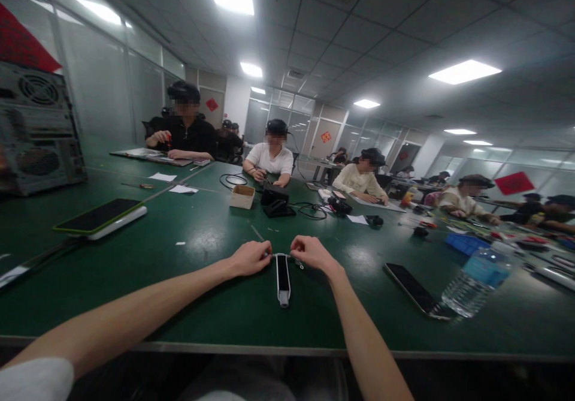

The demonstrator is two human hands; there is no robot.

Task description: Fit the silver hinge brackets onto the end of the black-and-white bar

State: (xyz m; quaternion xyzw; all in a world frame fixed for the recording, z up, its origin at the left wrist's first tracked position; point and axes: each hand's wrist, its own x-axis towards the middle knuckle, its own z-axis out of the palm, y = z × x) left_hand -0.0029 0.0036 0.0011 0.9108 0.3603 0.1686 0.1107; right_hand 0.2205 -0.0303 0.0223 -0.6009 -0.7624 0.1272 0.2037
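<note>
A slim black device with a pale rim point(283, 278) lies on the green table, its narrow grey end towards me. At its far end a thin grey strip, perhaps a cord, reaches out to both sides. My left hand point(252, 258) is closed in a pinch at the strip's left end. On the other side, my right hand point(312, 253) pinches the right end, and a small metal ring point(300, 265) shows just under its fingers. The fingers hide most of what each hand grips.
To the right lie a dark phone point(415, 290) and a tilted water bottle point(478, 278). A green-edged phone point(99, 216) rests on a white block at left. Ahead are a small cardboard box point(242, 196) and a black stand point(276, 201). Several people work around the table.
</note>
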